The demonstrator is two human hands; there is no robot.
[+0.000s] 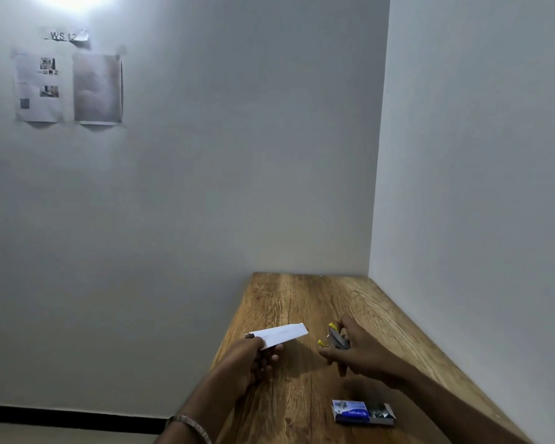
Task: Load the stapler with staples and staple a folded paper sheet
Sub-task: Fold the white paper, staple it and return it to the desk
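Staple box (362, 411) lies near hands holding paper (281, 335), stapler (335, 338).

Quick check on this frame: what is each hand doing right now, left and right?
Left hand: fingers pinch the folded paper, lifted above the table.
Right hand: grips the stapler, which gapes open.

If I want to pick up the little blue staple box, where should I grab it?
Pinch the blue staple box across its two long sides, coming straight down from above. It lies flat on the wooden table, and its right end is open with staples showing, so keep it level.
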